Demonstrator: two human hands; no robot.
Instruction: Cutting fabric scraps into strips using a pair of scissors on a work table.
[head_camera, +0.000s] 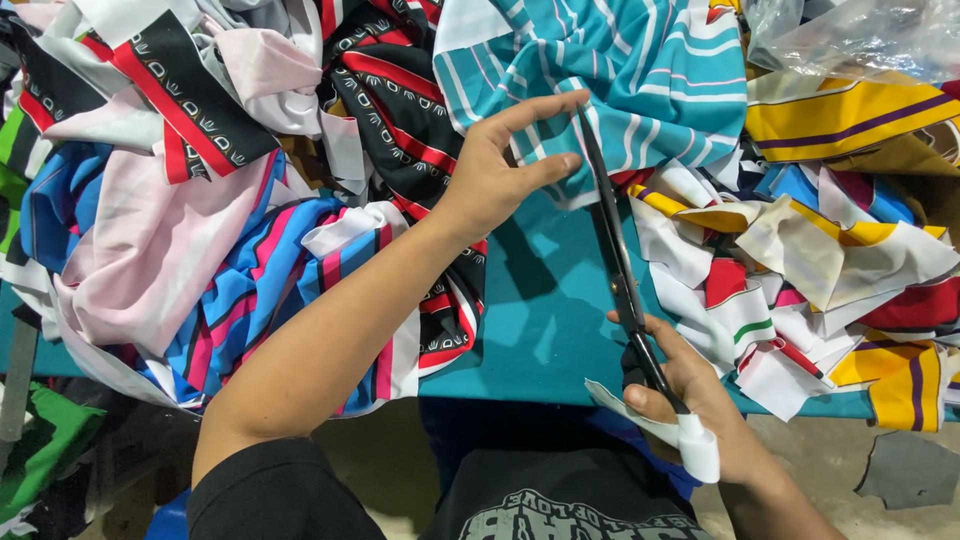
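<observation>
A teal striped cloth (640, 70) lies at the far edge of the teal table (545, 320), its hem pinched by the left hand (495, 170) while the right hand (700, 400) grips long black scissors (615, 260) cutting into it, amid heaps of coloured fabric scraps (800, 260)

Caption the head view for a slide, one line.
Left hand holds teal striped fabric while right hand works black scissors over a teal table.
</observation>
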